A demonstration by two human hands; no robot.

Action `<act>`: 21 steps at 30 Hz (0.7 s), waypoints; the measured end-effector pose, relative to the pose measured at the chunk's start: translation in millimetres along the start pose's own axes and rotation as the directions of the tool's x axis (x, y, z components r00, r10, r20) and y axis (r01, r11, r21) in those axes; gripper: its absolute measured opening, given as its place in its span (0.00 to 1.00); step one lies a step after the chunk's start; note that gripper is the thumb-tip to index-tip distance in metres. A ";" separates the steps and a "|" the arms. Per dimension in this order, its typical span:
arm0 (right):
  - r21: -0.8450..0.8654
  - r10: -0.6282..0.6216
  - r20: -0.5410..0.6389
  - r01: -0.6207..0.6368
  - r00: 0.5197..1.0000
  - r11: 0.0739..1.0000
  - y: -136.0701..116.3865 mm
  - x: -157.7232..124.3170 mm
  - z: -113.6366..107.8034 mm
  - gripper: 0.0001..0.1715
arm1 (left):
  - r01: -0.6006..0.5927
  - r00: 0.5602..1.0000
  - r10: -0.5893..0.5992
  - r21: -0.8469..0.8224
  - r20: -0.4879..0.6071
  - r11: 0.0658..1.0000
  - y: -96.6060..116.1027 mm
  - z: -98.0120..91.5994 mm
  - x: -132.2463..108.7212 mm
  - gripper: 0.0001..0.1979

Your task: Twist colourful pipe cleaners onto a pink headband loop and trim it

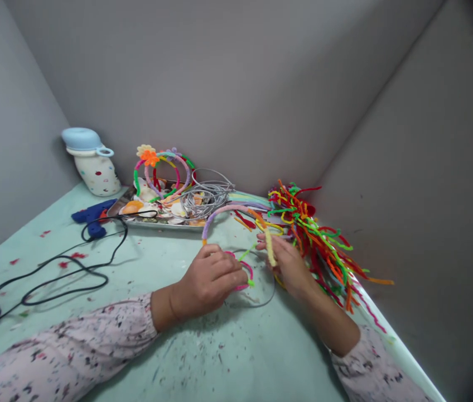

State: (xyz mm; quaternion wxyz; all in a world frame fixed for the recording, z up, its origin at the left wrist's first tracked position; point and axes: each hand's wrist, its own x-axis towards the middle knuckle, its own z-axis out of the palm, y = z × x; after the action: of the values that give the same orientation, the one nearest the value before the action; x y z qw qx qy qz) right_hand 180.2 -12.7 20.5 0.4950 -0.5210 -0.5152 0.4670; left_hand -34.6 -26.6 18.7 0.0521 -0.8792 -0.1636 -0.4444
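A headband (232, 207) wrapped in purple, pink, orange and yellow pipe cleaner arches between my hands. My left hand (211, 279) is closed around its near left end, where an orange bit shows. From under those fingers curls a pink pipe cleaner (250, 272) with a bright green tip. A thin green pipe cleaner (247, 253) runs from there to the fingertips of my right hand (289, 265), which are pinched together. The headband's yellow end (270, 247) lies across the right fingers. My left fingertips are partly hidden. Below both hands, a bare grey wire loop (272, 293) rests on the table.
A metal tray (165, 225) behind holds decorated headbands (165, 173), flower pieces and coiled grey wire (207, 198). To its left are a blue glue gun (94, 215) with a black cord (69, 259) and a bottle (96, 170). Pipe cleaners (315, 237) heap at right, near the wall.
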 end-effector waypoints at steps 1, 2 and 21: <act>0.088 0.063 0.039 -0.066 0.997 0.994 -0.3 0.4 0.0 0.24 | -0.015 1.000 0.015 -0.009 0.006 1.000 -0.1 -0.5 0.6 0.06; 0.168 0.101 0.077 -0.113 0.992 0.979 -1.8 0.3 -0.3 0.26 | -0.018 1.000 0.019 -0.018 0.014 1.000 -0.7 -0.7 0.9 0.06; 0.471 -0.018 -0.042 0.035 0.999 0.882 8.8 0.6 10.8 0.18 | 0.766 0.465 -0.825 -0.613 0.320 0.194 -23.9 12.5 -3.4 0.18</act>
State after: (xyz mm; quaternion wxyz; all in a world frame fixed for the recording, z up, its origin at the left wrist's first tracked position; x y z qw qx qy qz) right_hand 170.2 -11.6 11.0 0.6225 -0.3866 -0.3842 0.5616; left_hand -35.0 -1.9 7.2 -0.5080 -0.5955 -0.4127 -0.4657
